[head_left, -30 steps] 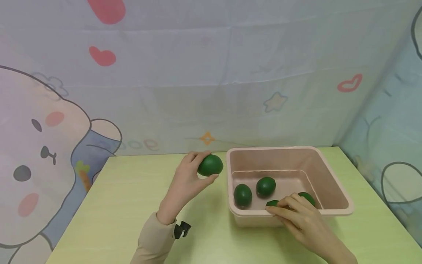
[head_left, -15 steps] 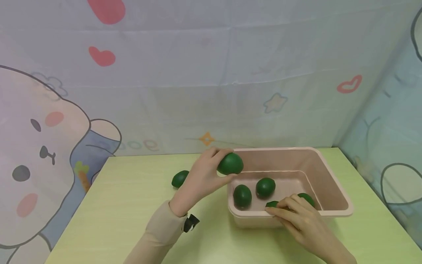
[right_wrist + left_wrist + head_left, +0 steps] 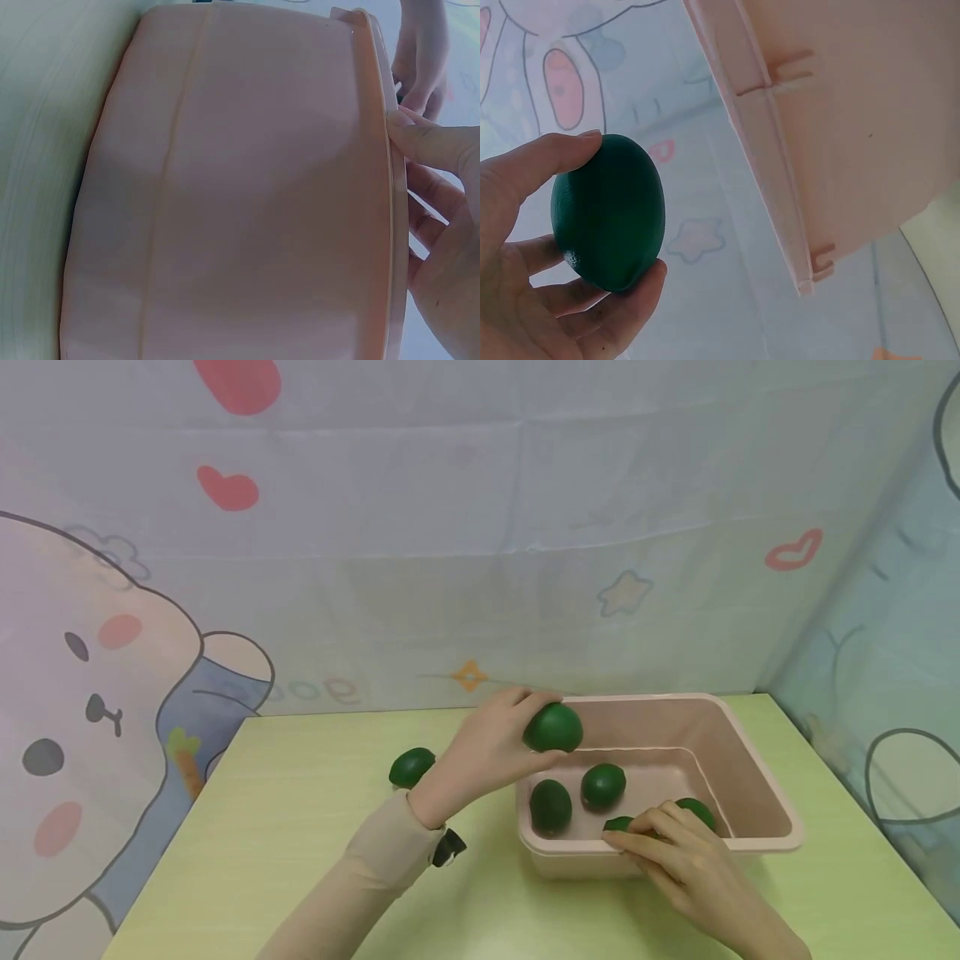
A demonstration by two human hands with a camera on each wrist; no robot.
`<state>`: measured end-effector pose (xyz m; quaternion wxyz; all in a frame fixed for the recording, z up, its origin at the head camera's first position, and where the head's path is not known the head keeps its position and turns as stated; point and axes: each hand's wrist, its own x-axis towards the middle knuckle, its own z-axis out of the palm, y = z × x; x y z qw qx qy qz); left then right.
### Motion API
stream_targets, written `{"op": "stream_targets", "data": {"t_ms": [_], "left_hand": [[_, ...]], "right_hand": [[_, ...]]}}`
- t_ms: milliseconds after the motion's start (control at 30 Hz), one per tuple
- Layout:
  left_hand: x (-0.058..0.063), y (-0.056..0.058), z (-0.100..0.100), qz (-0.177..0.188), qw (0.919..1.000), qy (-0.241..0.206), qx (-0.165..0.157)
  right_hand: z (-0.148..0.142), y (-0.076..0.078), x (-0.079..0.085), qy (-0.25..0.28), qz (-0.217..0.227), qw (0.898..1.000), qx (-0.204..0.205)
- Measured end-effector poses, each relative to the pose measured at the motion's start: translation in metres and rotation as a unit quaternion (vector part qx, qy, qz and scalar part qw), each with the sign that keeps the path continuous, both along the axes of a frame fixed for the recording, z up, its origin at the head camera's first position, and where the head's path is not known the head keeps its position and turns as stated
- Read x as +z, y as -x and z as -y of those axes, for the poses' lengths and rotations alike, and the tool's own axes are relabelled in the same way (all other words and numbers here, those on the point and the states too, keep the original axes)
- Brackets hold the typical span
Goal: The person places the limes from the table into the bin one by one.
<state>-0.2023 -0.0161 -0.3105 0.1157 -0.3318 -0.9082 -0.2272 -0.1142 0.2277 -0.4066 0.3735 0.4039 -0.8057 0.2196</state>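
Observation:
In the head view my left hand [image 3: 504, 739] holds a dark green lime [image 3: 553, 727] between thumb and fingers. It overlaps the left back rim of a pale pink plastic bin [image 3: 757, 777]. The left wrist view shows the lime [image 3: 609, 214] smooth and oval, with a small nub at its lower end. My right hand [image 3: 693, 860] grips the bin's front rim, its thumb outside and its fingers reaching over; the right wrist view shows this thumb [image 3: 424, 142] at the edge. Several limes lie inside, including one at the left [image 3: 551, 807]; two are partly hidden behind the right hand.
Another lime [image 3: 411, 767] lies on the yellow-green table [image 3: 300, 810], left of the bin and beside the left wrist. A cloth backdrop [image 3: 420, 527] with cartoon prints stands behind the table, and a side cloth [image 3: 892, 635] hangs to the right.
My left hand has moved right with the lime, from beside the bin to its left back rim. The lime on the table has come into view behind it. The right hand stays put.

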Motion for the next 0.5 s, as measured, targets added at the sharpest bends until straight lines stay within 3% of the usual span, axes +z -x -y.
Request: {"op": "stream_targets", "data": {"t_ms": [500], "left_hand": [[0.018,0.009,-0.035,-0.008,0.9943,0.093,-0.053]], "right_hand": [[0.001,0.000,0.000,0.002,-0.007,1.000,0.004]]}}
